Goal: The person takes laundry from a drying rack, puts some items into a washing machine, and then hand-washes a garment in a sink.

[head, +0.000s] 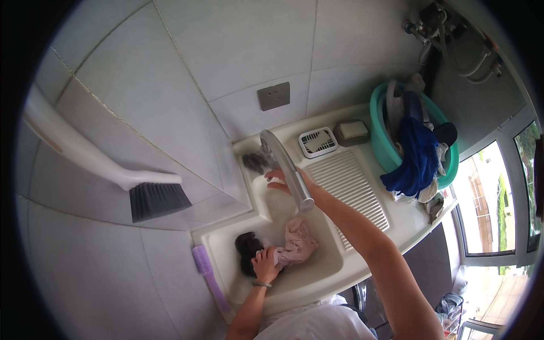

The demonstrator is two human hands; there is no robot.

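My left hand (265, 264), with a band on the wrist, grips one end of a wet-looking pale pink cloth (299, 242) low in the cream washbasin (327, 265). Bunched against its fingers is a dark cloth (246, 248), partly covered by the hand. My right hand (280, 182) reaches behind the curved metal faucet (291, 174), fingers apart and nothing visible in them. The spout hides part of this hand, so I cannot tell whether it touches the faucet or basin wall. A grey crumpled item (254, 162) lies by the faucet base.
A ribbed washboard (350, 191) adjoins the basin. Behind it are a white soap dish (318, 143) and a grey dish with a soap bar (352, 130). A turquoise tub (380, 140) overflows with clothes. A purple brush (210, 276) lies on the left rim; a white-handled brush (159, 197) hangs left.
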